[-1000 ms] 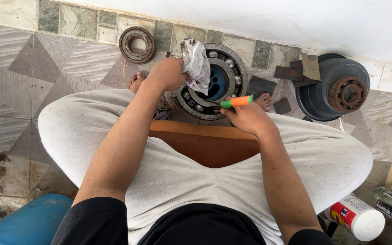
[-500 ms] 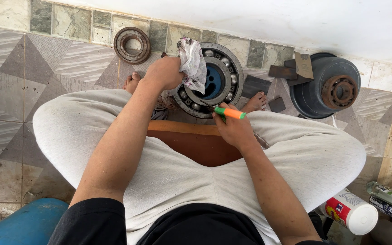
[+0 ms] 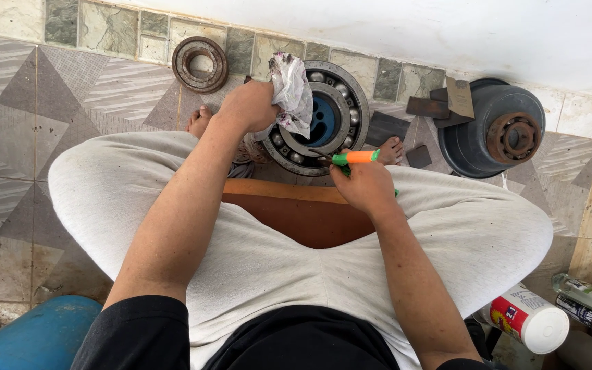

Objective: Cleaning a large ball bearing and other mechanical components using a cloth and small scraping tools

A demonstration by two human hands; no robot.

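Observation:
A large steel ball bearing [image 3: 340,92] stands on the tiled floor between my bare feet, leaning toward the wall. My left hand [image 3: 249,106] is closed on a crumpled dirty white rag [image 3: 292,92] and presses it against the bearing's left rim. My right hand [image 3: 366,185] grips a screwdriver with an orange and green handle [image 3: 355,157]; its tip points left at the bearing's lower ring. I sit on a brown wooden stool [image 3: 303,216], knees spread, in light grey trousers.
A smaller rusty bearing [image 3: 200,64] leans on the wall tiles at the left. A dark drum with a rusty hub [image 3: 498,130] lies at the right beside dark flat pieces [image 3: 427,107]. A white can [image 3: 530,320], a bottle [image 3: 587,296] and a blue container [image 3: 32,339] are nearby.
My right hand has drawn the screwdriver down and left, from above the bearing to its lower edge. My left hand stays with the rag on the bearing.

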